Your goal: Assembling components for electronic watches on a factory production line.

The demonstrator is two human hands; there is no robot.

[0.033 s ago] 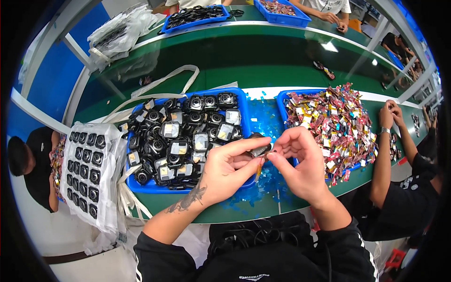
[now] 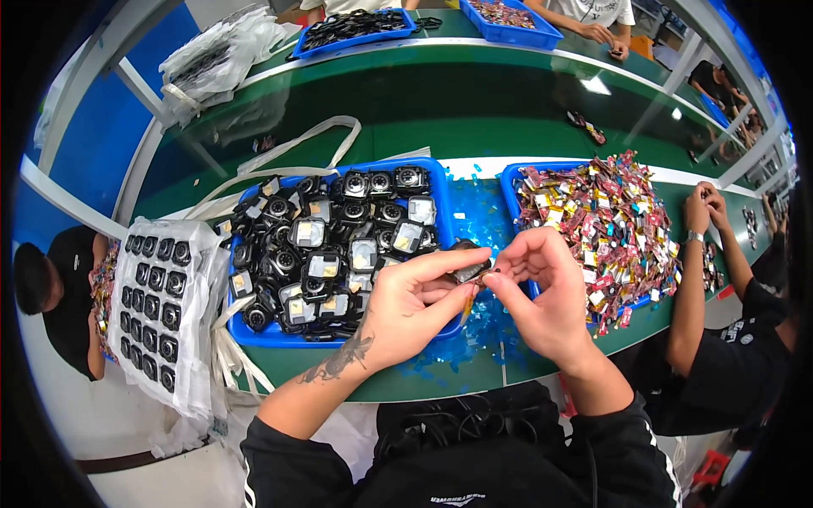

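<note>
My left hand (image 2: pixel 405 298) holds a dark watch case (image 2: pixel 471 272) between thumb and fingers, above the gap between two blue trays. My right hand (image 2: pixel 542 292) is closed in a pinch at the case's right edge. Whatever lies between its thumb and forefinger is too small to name. A thin yellow strip (image 2: pixel 467 306) hangs below my left thumb. Left of my hands, black watch cases (image 2: pixel 322 265) fill one blue tray (image 2: pixel 442 203). To the right, a heap of small red, white and yellow circuit pieces (image 2: pixel 593 233) rises above the other blue tray (image 2: pixel 511 188).
Blue film scraps (image 2: pixel 474 339) litter the green bench (image 2: pixel 381 385). At left, a white sheet (image 2: pixel 190 254) carries rows of watch cases. A pale strap (image 2: pixel 296 151) loops behind the left tray. Co-workers sit at both sides and across, one with a raised hand (image 2: pixel 696 212).
</note>
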